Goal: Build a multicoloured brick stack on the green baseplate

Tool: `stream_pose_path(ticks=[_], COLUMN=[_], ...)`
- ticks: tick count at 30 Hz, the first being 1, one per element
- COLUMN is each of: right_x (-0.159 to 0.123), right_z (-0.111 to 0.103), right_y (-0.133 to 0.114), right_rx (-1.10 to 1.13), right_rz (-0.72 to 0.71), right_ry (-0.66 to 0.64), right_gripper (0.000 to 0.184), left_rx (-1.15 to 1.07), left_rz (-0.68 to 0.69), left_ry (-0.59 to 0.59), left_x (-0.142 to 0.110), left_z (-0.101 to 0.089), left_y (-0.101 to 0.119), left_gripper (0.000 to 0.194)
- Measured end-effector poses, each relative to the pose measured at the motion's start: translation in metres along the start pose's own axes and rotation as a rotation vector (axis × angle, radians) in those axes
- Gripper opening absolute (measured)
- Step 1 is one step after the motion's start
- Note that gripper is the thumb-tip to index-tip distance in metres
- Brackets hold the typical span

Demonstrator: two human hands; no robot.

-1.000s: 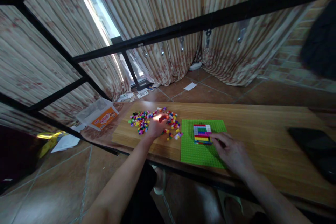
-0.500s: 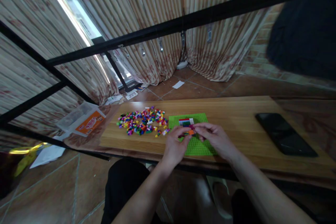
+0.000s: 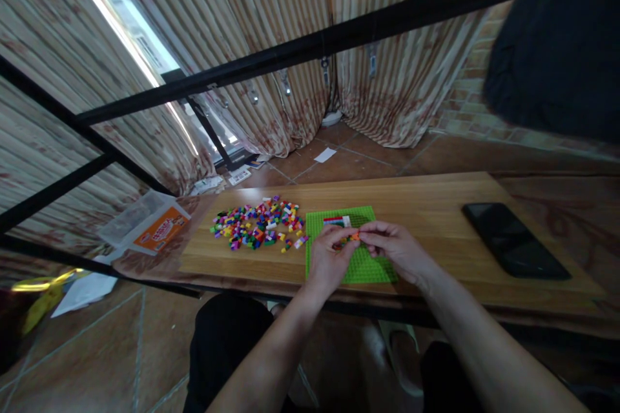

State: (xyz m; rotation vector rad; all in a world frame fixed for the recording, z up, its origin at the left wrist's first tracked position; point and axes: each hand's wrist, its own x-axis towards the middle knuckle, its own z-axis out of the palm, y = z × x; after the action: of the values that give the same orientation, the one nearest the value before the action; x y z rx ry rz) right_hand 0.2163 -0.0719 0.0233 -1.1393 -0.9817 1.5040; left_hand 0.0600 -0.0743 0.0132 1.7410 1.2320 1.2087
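Long striped curtains with reddish flower patterns (image 3: 271, 0) hang across the background, above a brown tiled floor (image 3: 97, 348), and a black metal frame (image 3: 411, 15) crosses in front of them. Nearer the viewer, a long wooden board (image 3: 426, 206) stretches from left to right, with the person's dark-clad knees (image 3: 225, 335) below its near edge. Just beyond the board's left end sits a clear plastic box (image 3: 145, 226) with an orange label. Near the middle of the board lies a square green baseplate (image 3: 363, 268); a spread of loose, many-coloured bricks (image 3: 264, 219) is just to its left, and a black phone (image 3: 513, 239) lies well apart to its right. The person's two bare hands come together over the baseplate. The right hand (image 3: 394, 248) is narrowed, its thumb and fingertips pinching a brick. The left hand (image 3: 329, 258) curves in from the other side, its fingertips close to the same brick; whether it grips anything, I cannot tell. Behind the left hand, mostly hidden, a small brick build (image 3: 336, 221) stands on the baseplate, showing red and white pieces. Smallest is the pinched orange brick (image 3: 356, 236), between the two hands' fingertips
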Motion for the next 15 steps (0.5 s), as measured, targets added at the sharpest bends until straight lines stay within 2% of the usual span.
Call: stream_pose_path(ticks=[3, 6, 10, 12, 15], right_x=[0.004, 0.010, 0.015, 0.016, 0.015], right_z=[0.001, 0.003, 0.007, 0.009, 0.011], right_y=[0.005, 0.013, 0.022, 0.024, 0.025], right_rx=[-0.017, -0.075, -0.116, -0.137, -0.197], right_rz=[-0.012, -0.018, -0.039, -0.060, -0.085], right_ry=[0.039, 0.139, 0.204, 0.208, 0.225], right_gripper=[0.040, 0.040, 0.043, 0.044, 0.045], left_rx=[0.042, 0.142, 0.182, 0.147, 0.066], left_rz=[0.000, -0.017, -0.186, -0.266, -0.310], left_ry=[0.006, 0.074, 0.233, 0.247, 0.221], left_x=[0.000, 0.002, 0.003, 0.004, 0.005], left_z=[-0.005, -0.014, -0.026, -0.028, -0.027], left_y=[0.003, 0.001, -0.015, -0.025, -0.036], left_gripper=[0.020, 0.028, 0.028, 0.027, 0.022])
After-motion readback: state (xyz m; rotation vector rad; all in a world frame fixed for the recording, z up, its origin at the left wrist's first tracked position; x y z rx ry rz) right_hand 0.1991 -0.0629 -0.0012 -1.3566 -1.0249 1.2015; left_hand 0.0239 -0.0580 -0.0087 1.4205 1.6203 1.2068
